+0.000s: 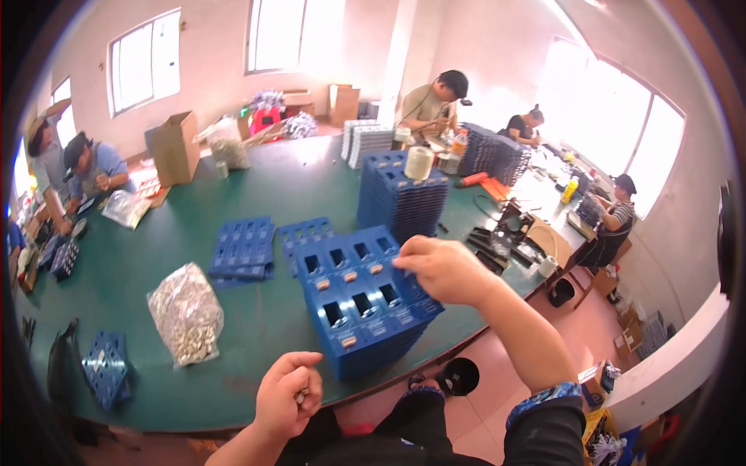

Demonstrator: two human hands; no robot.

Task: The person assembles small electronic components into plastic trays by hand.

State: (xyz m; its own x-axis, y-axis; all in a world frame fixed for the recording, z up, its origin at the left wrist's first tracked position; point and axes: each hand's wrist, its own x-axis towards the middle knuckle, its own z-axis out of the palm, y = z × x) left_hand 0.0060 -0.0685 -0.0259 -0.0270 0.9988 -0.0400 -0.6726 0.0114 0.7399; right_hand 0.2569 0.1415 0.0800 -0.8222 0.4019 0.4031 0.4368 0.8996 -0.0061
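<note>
Filling the upper row, apparently, your right hand (444,272) bunches its fingertips, contents hidden, at the right of the blue, slotted plastic panel (361,290) topping the near stack (374,358). Your left hand (286,392) curls around small, pale pieces (301,396); the next move likely needs one passed across.

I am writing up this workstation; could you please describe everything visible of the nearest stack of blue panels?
The stack of blue panels stands near the front edge of the green table, its glossy, plastic-looking top lying roughly flat. Dark rectangular openings run across it in two rows, with small pale pieces near some. Pale markings show. The right hand touches its top at the right side.
</note>
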